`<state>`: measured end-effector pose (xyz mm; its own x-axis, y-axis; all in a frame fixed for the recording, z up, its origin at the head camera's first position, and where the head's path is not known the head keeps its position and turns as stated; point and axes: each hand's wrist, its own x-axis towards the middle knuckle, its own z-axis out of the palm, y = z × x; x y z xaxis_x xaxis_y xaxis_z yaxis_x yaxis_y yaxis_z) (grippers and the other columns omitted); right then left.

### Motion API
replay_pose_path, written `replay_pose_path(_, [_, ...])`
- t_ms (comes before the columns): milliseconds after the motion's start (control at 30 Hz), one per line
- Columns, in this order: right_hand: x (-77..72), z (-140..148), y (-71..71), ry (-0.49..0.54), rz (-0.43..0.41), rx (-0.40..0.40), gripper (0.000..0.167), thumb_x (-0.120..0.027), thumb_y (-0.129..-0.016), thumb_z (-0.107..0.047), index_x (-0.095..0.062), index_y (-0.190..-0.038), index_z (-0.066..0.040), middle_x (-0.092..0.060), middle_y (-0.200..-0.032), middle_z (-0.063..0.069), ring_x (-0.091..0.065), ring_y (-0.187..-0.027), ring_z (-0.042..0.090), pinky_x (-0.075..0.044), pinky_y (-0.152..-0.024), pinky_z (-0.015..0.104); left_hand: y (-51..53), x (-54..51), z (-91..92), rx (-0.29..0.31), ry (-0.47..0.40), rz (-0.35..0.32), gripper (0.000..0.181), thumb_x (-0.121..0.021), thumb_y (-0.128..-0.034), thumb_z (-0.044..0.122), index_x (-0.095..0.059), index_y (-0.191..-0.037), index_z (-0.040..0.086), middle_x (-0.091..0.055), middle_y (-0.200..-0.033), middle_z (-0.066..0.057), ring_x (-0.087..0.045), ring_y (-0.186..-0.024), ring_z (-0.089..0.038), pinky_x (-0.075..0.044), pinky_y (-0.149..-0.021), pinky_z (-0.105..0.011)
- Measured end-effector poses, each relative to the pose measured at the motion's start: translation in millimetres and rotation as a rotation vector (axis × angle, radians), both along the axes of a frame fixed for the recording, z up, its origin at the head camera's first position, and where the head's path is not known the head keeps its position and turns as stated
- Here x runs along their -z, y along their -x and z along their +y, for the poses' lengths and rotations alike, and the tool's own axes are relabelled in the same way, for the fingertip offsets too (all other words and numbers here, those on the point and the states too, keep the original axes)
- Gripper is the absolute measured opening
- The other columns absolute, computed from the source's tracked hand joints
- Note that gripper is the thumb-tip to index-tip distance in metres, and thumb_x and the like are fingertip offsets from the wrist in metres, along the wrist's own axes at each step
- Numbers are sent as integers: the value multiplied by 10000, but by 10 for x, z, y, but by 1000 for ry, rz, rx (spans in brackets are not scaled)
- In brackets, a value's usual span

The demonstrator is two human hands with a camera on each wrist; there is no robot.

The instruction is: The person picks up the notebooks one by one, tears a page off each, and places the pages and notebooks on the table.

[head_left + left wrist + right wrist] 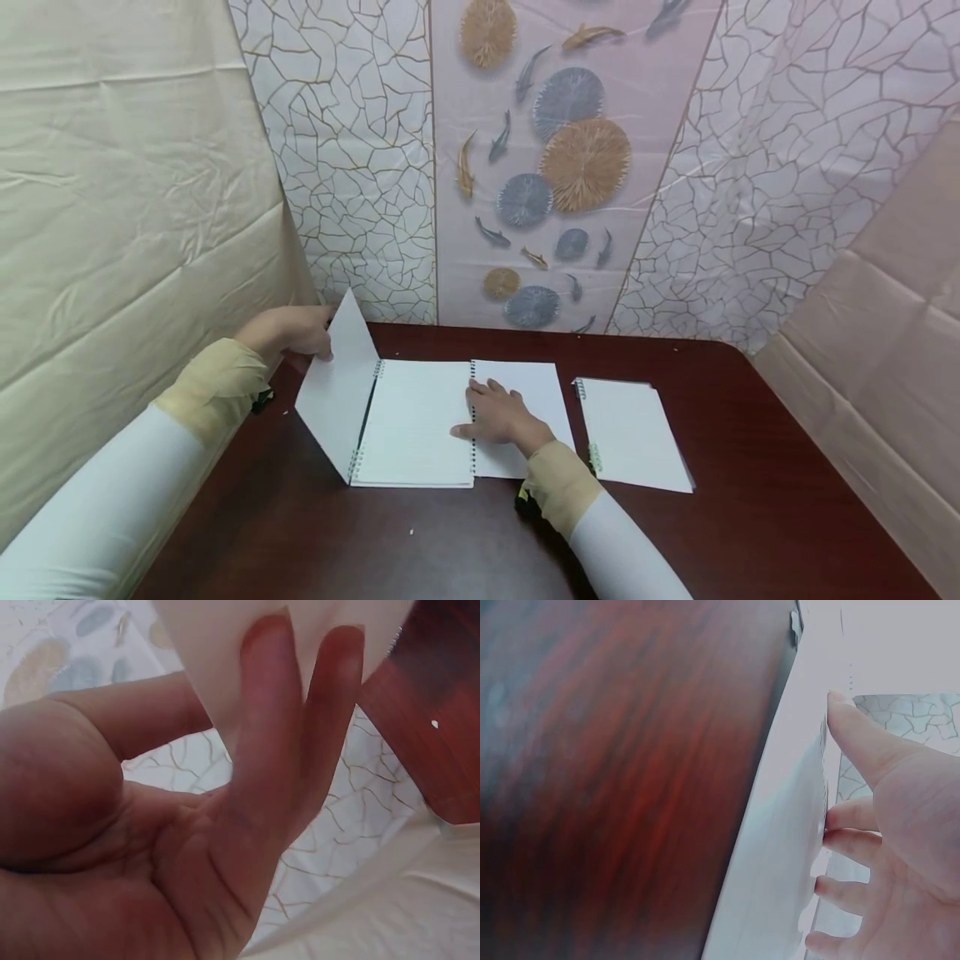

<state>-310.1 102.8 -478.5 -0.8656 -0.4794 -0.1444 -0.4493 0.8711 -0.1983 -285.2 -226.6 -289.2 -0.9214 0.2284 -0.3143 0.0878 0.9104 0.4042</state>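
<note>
My left hand [300, 329] grips the outer edge of a raised white sheet or cover [341, 392] of a spiral notebook [416, 425]. In the left wrist view two fingertips [271, 667] lie against one face of that sheet, while another finger passes behind it. The sheet stands tilted up from the rings at the notebook's left side. The notebook's faintly lined page lies flat. My right hand [498, 414] rests with spread fingers across that page's right edge and the rings of a second white notebook [528, 379]. In the right wrist view its fingertips [840, 817] touch the paper.
A smaller spiral notebook [636, 433] with white pages lies to the right on the dark red wooden table [420, 550]. A patterned curtain [360, 167] hangs behind the table's back edge. Beige cloth [135, 183] hangs along the left side, and more on the right.
</note>
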Motion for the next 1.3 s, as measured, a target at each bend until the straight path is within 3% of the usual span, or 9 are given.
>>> replay_pose_path(133, [14, 6, -1, 10, -5, -4, 905, -636, -976, -672, -408, -1637, -98, -302, -1730, 81, -224, -1599, 389, -238, -1226, 680, -13, -7, 113, 44, 96, 109, 669, -685, -902, 36, -399, -1447, -225, -590, -1313, -384, -636, -1191, -473, -511, -1062, -543])
replay_pose_path(367, [2, 4, 3, -3, 0, -1, 915, -634, -968, -687, -412, -1635, -103, -304, -1730, 77, -224, -1600, 383, -241, -1228, 673, -37, -18, 368, 47, 36, 165, 600, -574, -871, -9, -470, -1441, -167, -632, -1283, -339, -664, -1066, -376, -544, -1008, -514])
replay_pose_path(533, [-6, 0, 2, 3, -3, -1, 911, -643, -968, -678, -411, -1636, -103, -301, -1731, 77, -222, -1600, 384, -240, -1229, 673, -56, 20, 588, 28, -10, 125, 484, -550, -942, 29, -517, -1389, -152, -643, -1241, -301, -698, -986, -356, -597, -903, -487])
replay_pose_path(667, [-22, 2, -11, 8, -2, 3, 911, -648, -966, -676, -415, -1634, -102, -307, -1728, 78, -227, -1599, 382, -243, -1228, 673, -60, 107, 785, 16, -16, 117, 525, -560, -988, 97, -489, -1435, -167, -613, -1344, -330, -717, -1024, -332, -557, -995, -500])
replay_pose_path(800, [-32, 4, -15, 16, -6, 9, 908, -654, -961, -678, -429, -1626, -103, -319, -1724, 78, -236, -1596, 382, -254, -1224, 670, -49, 207, 958, -16, -71, 83, 553, -525, -1018, 109, -431, -1481, -177, -523, -1464, -373, -788, -763, -253, -580, -993, -457])
replay_pose_path(867, [-22, 7, -11, 21, -11, 10, 905, -654, -961, -678, -429, -1627, -107, -317, -1725, 77, -235, -1596, 382, -255, -1223, 673, -51, 250, 1031, -34, -94, 75, 528, -525, -1022, 102, -449, -1464, -176, -513, -1474, -374, -772, -655, -227, -620, -902, -413])
replay_pose_path(1067, [-5, 14, -11, 22, -16, 11, 913, -648, -962, -685, -418, -1635, -113, -306, -1730, 70, -227, -1600, 375, -253, -1223, 674, -53, 399, 1252, -85, -74, 125, 329, -596, -1015, 119, -619, -1260, -99, -676, -1207, -266, -745, -604, -232, -623, -574, -317])
replay_pose_path(1200, [-14, 15, -12, 8, -14, 10, 915, -639, -967, -687, -410, -1639, -110, -308, -1730, 71, -232, -1598, 374, -263, -1219, 674, -31, 579, 1413, -85, -18, 183, 179, -621, -989, 141, -666, -1068, -13, -689, -940, -148, -721, -574, -238, -587, -484, -300])
replay_pose_path(1300, [-28, 14, -12, 5, -9, 4, 919, -634, -969, -689, -407, -1641, -105, -309, -1729, 75, -235, -1596, 378, -269, -1214, 678, -23, 715, 1536, -47, 49, 241, 162, -650, -964, 168, -687, -1001, 15, -700, -876, -133, -712, -572, -248, -580, -491, -320])
